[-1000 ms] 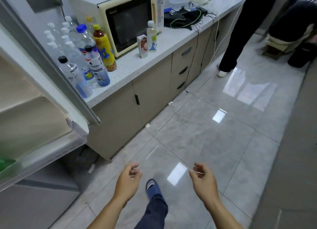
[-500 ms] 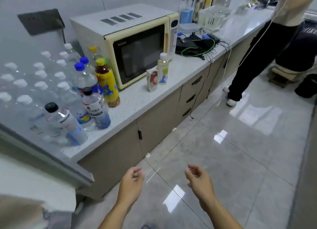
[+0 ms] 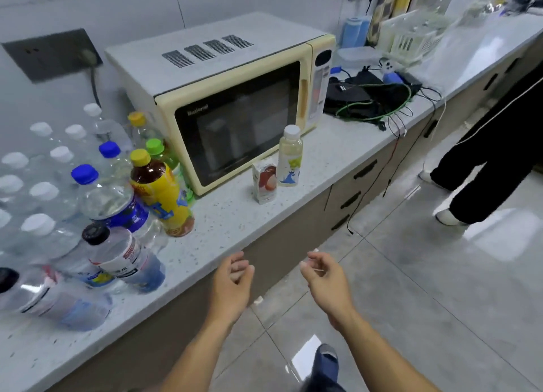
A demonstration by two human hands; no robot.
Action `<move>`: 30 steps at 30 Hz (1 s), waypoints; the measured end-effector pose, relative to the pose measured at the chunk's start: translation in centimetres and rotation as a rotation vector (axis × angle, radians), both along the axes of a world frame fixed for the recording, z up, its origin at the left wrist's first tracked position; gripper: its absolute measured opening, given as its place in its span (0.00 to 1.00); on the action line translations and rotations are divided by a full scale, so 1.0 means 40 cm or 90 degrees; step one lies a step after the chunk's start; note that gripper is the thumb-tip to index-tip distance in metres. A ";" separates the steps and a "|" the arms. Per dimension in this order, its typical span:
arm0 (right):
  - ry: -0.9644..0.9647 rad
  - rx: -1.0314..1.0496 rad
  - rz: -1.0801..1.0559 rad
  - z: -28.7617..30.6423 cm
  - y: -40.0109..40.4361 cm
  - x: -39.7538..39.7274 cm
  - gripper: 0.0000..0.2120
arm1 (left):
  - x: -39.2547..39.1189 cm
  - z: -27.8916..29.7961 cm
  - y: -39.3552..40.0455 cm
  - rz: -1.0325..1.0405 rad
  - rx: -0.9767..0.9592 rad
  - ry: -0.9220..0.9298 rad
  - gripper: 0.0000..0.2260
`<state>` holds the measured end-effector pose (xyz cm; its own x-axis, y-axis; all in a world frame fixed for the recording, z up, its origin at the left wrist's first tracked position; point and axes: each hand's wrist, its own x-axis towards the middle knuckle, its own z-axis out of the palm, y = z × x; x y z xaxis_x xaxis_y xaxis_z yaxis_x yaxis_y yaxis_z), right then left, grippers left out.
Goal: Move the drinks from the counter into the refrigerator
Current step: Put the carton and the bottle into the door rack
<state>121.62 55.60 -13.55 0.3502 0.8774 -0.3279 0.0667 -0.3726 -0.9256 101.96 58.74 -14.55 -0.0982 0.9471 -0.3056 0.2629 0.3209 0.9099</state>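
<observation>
Head cam shows both hands empty, left hand (image 3: 232,283) and right hand (image 3: 326,277) loosely curled just off the counter (image 3: 235,224) edge, probably lining up a grab. Drinks all sit there: yellow tea bottle (image 3: 164,194), water bottles (image 3: 117,203), juice carton (image 3: 264,181).

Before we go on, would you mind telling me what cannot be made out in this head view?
- Refrigerator: out of frame, so its door and shelves cannot be judged.
- Clear water bottles at far left: blurred and cut by the frame edge; no exact count.
- Yellow-capped bottle: mostly hidden behind nearer bottles.
- Carton and small bottle: label text too small.
- Standing person: cut off at the right edge.
</observation>
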 end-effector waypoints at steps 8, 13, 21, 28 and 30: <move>-0.081 0.061 0.115 0.060 0.347 0.202 0.15 | 0.162 0.048 0.252 0.120 0.005 0.049 0.23; -0.103 0.061 0.152 0.050 0.511 0.232 0.28 | 0.202 0.039 0.350 0.160 0.004 0.077 0.28; -0.124 0.082 0.225 0.012 0.675 0.220 0.44 | 0.209 -0.040 0.487 0.095 -0.024 0.055 0.39; -0.102 0.125 0.272 0.003 0.742 0.190 0.34 | 0.195 -0.041 0.537 0.050 -0.052 0.012 0.27; -0.099 0.133 0.263 0.001 0.743 0.179 0.32 | 0.188 -0.036 0.534 0.048 -0.044 0.002 0.23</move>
<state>128.79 85.31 -13.53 -0.0099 0.9949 -0.1008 0.3133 -0.0927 -0.9451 109.49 80.09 -16.00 -0.1691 0.9135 -0.3700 0.2382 0.4022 0.8840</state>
